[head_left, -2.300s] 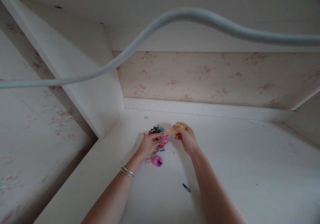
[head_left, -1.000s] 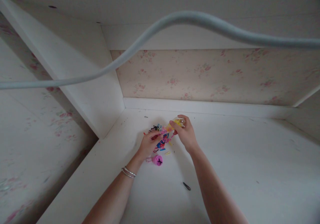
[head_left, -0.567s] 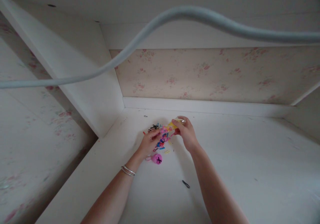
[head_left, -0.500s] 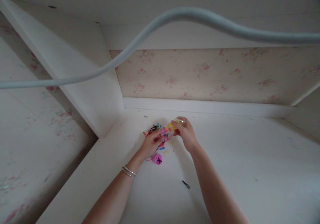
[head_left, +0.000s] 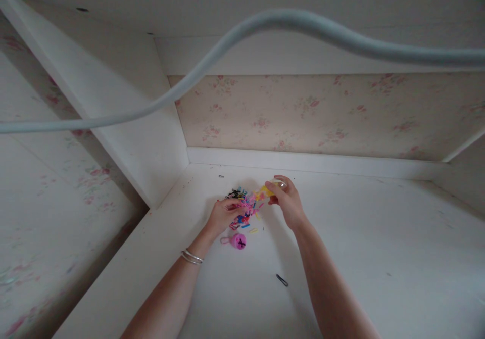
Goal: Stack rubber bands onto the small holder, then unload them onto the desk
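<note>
My right hand (head_left: 288,203) is closed round a small clear container (head_left: 273,187) with yellow pieces in it, tipped toward the left. A heap of small coloured pieces (head_left: 244,208) in pink, blue, black and yellow lies on the white desk (head_left: 364,258) below its mouth. My left hand (head_left: 223,215), with bangles on the wrist, rests at the heap's left edge, fingers curled and pinching among the pieces. What the fingers hold is too small to name. A round pink lid (head_left: 239,241) with a black mark lies just in front of the left hand.
A small black clip (head_left: 282,280) lies alone on the desk nearer me. A white side panel (head_left: 125,127) rises at the left, floral wallpaper (head_left: 322,116) backs the desk, and a pale cable (head_left: 242,31) crosses close to the camera.
The right hand has moved slightly right and tipped the container further, and more coloured pieces have spread over the heap. The left hand has slid a little left and down.
</note>
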A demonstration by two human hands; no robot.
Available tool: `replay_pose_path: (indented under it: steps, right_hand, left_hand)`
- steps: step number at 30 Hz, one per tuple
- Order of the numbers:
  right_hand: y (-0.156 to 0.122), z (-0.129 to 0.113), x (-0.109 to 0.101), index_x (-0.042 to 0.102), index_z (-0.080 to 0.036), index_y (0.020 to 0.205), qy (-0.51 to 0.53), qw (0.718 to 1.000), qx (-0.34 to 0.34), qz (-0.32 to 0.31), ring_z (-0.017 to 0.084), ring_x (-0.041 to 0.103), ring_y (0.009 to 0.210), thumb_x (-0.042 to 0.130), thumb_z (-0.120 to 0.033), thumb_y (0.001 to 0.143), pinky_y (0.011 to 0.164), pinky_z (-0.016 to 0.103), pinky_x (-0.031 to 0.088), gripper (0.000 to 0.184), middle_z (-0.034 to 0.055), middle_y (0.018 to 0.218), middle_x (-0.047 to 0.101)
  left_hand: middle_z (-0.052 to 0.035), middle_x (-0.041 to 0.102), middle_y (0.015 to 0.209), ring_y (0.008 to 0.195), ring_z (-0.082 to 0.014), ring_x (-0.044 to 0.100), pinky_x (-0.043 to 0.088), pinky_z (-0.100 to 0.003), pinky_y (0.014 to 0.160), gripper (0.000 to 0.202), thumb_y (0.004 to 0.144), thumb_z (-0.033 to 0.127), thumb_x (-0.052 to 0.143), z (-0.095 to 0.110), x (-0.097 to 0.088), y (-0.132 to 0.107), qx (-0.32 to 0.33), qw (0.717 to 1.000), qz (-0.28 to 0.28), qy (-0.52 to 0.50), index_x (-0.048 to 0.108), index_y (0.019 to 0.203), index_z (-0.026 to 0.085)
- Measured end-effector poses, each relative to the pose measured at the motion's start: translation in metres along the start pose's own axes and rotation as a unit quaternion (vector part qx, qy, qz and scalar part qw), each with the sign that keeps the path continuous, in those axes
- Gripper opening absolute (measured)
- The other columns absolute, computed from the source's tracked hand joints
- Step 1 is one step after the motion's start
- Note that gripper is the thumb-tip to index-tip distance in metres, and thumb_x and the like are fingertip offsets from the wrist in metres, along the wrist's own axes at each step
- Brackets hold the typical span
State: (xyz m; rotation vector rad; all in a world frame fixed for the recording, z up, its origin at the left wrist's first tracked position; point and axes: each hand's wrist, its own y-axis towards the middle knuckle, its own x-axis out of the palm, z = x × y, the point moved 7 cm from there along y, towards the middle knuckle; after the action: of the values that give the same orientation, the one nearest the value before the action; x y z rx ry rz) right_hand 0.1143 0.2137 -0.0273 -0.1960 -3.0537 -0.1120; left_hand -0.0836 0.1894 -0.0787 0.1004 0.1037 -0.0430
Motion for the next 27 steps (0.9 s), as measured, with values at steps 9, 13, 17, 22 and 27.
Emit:
replay_pose_path:
  steps: [9,13,17,22,27]
  right_hand:
    - [-0.013,-0.027,0.008,0.048,-0.022,0.117,-0.09,0.977,-0.19,0.046,0.016,0.059,0.071,0.073,-0.046,0.066,0.065,0.03,0.052,0.061,0.0011,0.089,0.061]
    - [-0.019,-0.033,0.016,0.051,-0.021,0.12,-0.178,0.961,-0.209,0.029,0.017,0.06,0.069,0.068,-0.049,0.071,0.065,0.032,0.052,0.059,0.0047,0.094,0.064]
    - [-0.021,-0.035,0.019,0.05,-0.02,0.123,-0.218,0.953,-0.208,0.038,0.017,0.06,0.067,0.065,-0.052,0.073,0.066,0.033,0.051,0.062,0.0065,0.097,0.065]
    - [-0.02,-0.032,0.019,0.049,-0.021,0.125,-0.229,0.954,-0.191,0.042,0.018,0.061,0.07,0.064,-0.053,0.073,0.069,0.034,0.05,0.063,0.006,0.095,0.066]
    - [-0.018,-0.03,0.015,0.049,-0.023,0.124,-0.187,0.968,-0.163,0.045,0.016,0.058,0.066,0.066,-0.052,0.073,0.069,0.033,0.049,0.062,0.005,0.097,0.065]
  left_hand:
    - [-0.0015,0.058,0.091,0.075,-0.0089,0.058,0.047,-0.019,0.066,0.019,0.07,0.003,0.051,-0.004,-0.014,0.007,0.093,0.987,0.079,0.108,0.063,0.074,0.016]
    - [-0.0021,0.056,0.092,0.081,-0.0108,0.057,0.046,-0.021,0.069,0.029,0.065,-0.003,0.046,-0.001,-0.015,0.008,0.107,0.983,0.09,0.121,0.066,0.07,0.017]
    - [-0.0014,0.058,0.086,0.081,-0.0121,0.057,0.046,-0.023,0.073,0.025,0.068,0.0,0.05,0.005,-0.013,0.007,0.11,0.982,0.086,0.126,0.068,0.071,0.018]
    - [-0.0024,0.062,0.092,0.086,-0.0129,0.059,0.047,-0.024,0.077,0.019,0.074,0.009,0.055,0.008,-0.008,0.005,0.104,0.984,0.062,0.13,0.07,0.081,0.019]
    - [-0.0048,0.066,0.095,0.083,-0.0145,0.062,0.049,-0.025,0.075,0.017,0.078,0.022,0.06,0.004,-0.006,0.004,0.077,0.99,0.044,0.107,0.07,0.09,0.018]
